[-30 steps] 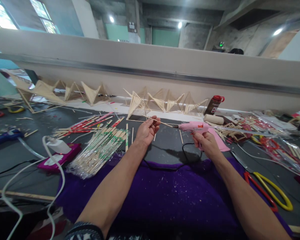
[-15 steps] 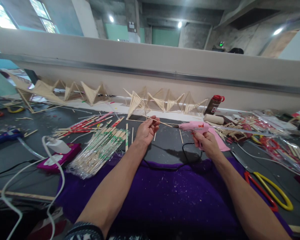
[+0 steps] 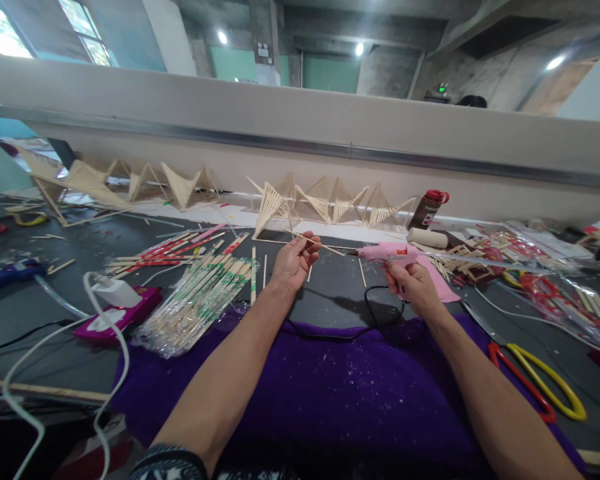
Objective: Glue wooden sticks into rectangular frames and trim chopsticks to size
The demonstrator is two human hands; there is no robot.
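Pinched in the fingers of my left hand [image 3: 297, 257] is a thin wooden stick [image 3: 332, 249], its right end close to the gun's nozzle. My right hand [image 3: 411, 284] grips a pink hot glue gun [image 3: 386, 252] that points left, with a clear glue stick [image 3: 473, 259] out of its back. Behind my left hand stands a zigzag model of wooden sticks [image 3: 273, 208]. Loose sticks [image 3: 363, 272] lie on the dark table between and beside my hands.
Wrapped chopsticks [image 3: 195, 300] lie left, near a magenta power strip [image 3: 143, 308]. Red-and-yellow scissors [image 3: 540, 380] rest at right. A dark bottle [image 3: 429, 209] leans at the back. Another stick model [image 3: 85, 187] stands far left. Purple cloth [image 3: 330, 393] covers the table's front.
The glue gun's nozzle has drawn very slightly away from the stick's end. My left hand and the stick stay almost still.
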